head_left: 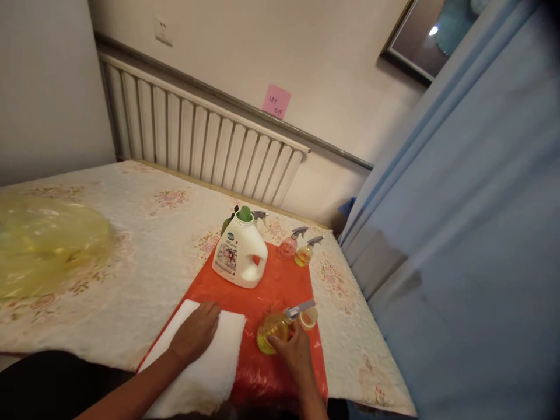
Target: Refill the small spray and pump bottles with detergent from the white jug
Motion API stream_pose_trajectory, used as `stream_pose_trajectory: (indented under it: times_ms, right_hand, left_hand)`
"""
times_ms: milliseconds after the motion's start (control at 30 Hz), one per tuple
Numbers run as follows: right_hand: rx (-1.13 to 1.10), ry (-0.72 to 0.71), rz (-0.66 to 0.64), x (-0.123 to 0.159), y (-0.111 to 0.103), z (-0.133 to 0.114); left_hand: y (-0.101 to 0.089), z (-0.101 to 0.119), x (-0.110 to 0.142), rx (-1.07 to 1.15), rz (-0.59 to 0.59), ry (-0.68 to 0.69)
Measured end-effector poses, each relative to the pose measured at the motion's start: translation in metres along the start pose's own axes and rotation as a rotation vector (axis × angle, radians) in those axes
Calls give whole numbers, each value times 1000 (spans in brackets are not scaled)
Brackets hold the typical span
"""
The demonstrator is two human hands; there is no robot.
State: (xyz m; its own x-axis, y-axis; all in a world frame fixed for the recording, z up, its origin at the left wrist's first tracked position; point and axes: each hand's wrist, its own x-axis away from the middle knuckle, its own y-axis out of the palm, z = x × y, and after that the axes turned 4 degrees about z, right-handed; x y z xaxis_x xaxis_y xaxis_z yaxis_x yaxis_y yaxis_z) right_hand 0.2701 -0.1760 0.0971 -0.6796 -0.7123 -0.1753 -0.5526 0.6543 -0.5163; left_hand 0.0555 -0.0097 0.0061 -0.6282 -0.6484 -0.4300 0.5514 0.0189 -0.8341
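Note:
My right hand [295,350] is closed around a clear spray bottle [273,332] of yellow liquid, which stands on a red plastic sheet [258,379]. Its grey trigger head points up and to the right. A round, pale cap [308,318] lies just beyond that hand. My left hand [199,329] rests on a white towel [219,361], with its fingers curled at the towel's far edge. Behind both hands stands a large white detergent jug [231,262] with a green spout in its uncapped neck.
Two small spray bottles, one pink [287,247] and one yellow [303,255], stand at the sheet's far right corner. Another sprayer [259,216] is partly hidden behind the jug. A yellow plastic bag [52,245] lies left. A radiator [196,134] and blue curtain [459,233] border the table.

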Motion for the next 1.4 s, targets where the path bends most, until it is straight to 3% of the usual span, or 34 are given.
stream_pose_trajectory:
  times_ms: [200, 433, 733, 1000, 1400]
  right_hand:
    - [-54, 7, 59, -35, -20, -7]
    - [108, -52, 218, -118, -39, 12]
    - [257, -7, 288, -212, -29, 42]
    - [334, 58, 269, -245, -10, 62]
    - [377, 99, 233, -269, -3, 86]
  left_hand:
    - [-1, -2, 0, -11, 10, 5]
    - [9, -9, 3, 2, 53, 7]
    - [17, -16, 7, -71, 162, 32]
    - [20, -21, 8, -128, 202, 53]
    - [15, -19, 8, -76, 151, 29]
